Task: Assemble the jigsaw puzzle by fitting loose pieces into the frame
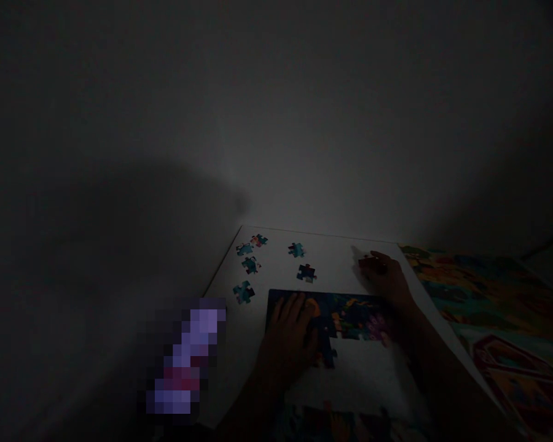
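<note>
A plain grey wall (276, 123) rises dimly beyond the far edge of a white board (350, 245). A bright printed sheet (502, 307) in orange, teal and red lies along the board's right edge. Just beside its lower left edge sits a purple and pink object (184, 356), too blurred to identify.

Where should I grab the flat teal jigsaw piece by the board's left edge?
Pinch two opposite knobs, coming straight down from above. The flat teal jigsaw piece lies alone on the white board, so fingers can fit around it. The left hand is nearest, so reach from that side.
</note>
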The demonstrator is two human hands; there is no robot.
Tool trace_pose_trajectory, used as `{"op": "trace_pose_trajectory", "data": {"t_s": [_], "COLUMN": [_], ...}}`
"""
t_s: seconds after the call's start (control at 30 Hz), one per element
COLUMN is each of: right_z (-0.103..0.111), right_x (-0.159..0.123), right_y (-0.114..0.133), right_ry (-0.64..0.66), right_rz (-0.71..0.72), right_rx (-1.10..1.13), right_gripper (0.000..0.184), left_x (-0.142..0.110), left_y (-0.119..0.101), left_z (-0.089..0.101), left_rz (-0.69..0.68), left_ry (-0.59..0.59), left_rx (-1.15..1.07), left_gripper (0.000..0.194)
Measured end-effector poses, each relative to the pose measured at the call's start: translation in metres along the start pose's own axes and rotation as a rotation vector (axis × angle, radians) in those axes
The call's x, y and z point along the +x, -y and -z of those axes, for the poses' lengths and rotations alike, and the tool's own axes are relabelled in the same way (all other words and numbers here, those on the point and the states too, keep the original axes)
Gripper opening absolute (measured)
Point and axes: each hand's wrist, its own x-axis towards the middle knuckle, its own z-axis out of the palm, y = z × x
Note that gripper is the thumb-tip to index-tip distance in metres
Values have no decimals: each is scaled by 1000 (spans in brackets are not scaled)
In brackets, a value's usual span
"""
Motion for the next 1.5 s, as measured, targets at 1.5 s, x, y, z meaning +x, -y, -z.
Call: {"op": "trace_pose_trajectory", "data": {"t_s": [1.5], "right_z": [13], "right_x": [-6], "right_y": [24], "right_ry": [-59], "right_rz": [-333], "right_rx": [251], "right_gripper": [28], "left_x": [2], "left_y": [17], "left_z": [-11], "left_rz": [-94], "left_ry": [-39], "left_rx": [133], "left_gripper": [46]}}
